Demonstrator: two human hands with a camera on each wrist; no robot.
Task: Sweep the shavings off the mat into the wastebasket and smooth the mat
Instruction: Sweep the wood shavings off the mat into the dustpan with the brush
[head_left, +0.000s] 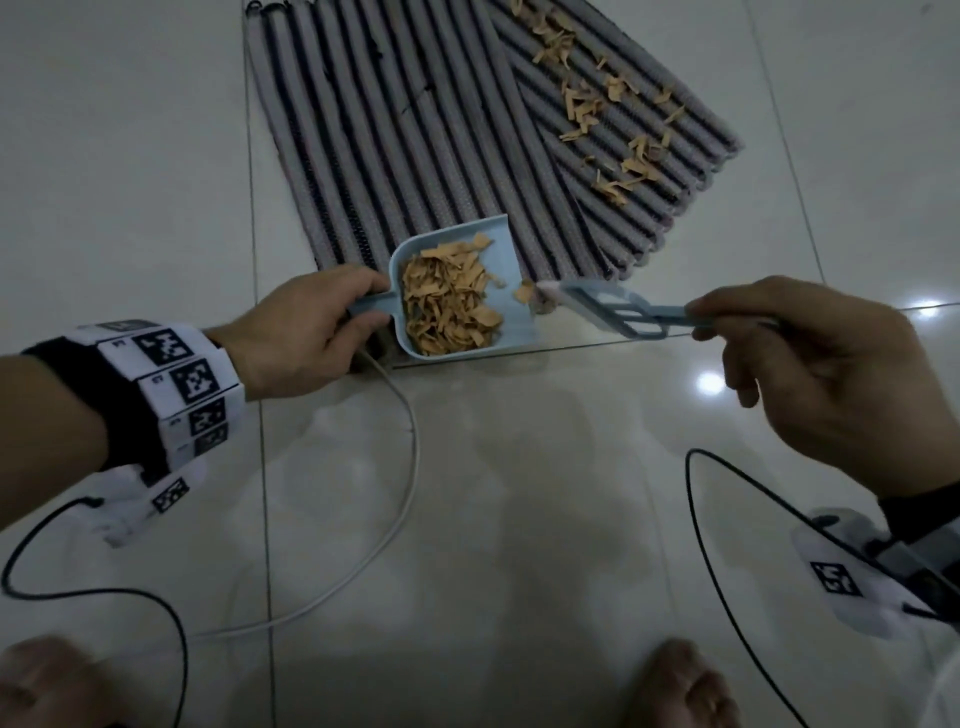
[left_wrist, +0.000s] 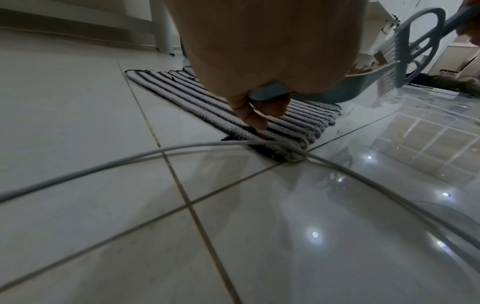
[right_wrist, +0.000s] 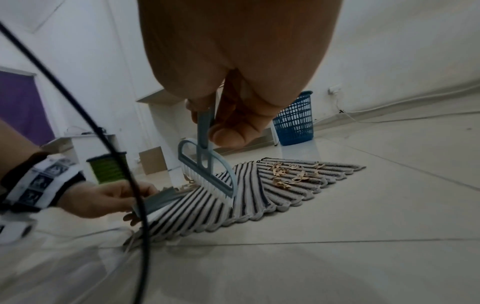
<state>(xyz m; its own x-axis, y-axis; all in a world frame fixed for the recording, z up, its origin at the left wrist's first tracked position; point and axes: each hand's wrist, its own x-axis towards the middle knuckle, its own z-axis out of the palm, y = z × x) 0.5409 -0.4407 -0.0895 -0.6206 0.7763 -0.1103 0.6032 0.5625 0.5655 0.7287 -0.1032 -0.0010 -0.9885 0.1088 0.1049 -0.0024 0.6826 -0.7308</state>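
Head view, nearest: your bare feet and the wrist-rig cables lie on the tiled floor (head_left: 467, 519); a white cable (head_left: 400, 467) runs up to the mat's near corner.
Left hand (head_left: 301, 332): your fingers are curled round the handle of the pale blue dustpan (head_left: 511, 332), which sits at the near corner of the mat.
Dustpan load: a heap of tan shavings (head_left: 447, 301) already fills most of the pan.
Right hand (head_left: 810, 364): your fingers pinch the thin handle of the small blue brush (head_left: 597, 306); its bristle edge is at the pan's mouth with a few shavings against it.
Mat (head_left: 415, 130): striped, lying on the floor; the left stretch shows no shavings, while the right portion is folded or rucked over at an angle.
Remaining shavings (head_left: 597, 104): a loose scatter lies along that rucked right portion, well apart from the pan.
Wastebasket (right_wrist: 294, 119): blue, slotted, standing by the far wall beyond the mat in the right wrist view.
Progress: judged from this, roughly half the sweeping is done; you have the far scatter to gather, the pan to empty into the wastebasket, and the fold to smooth flat.
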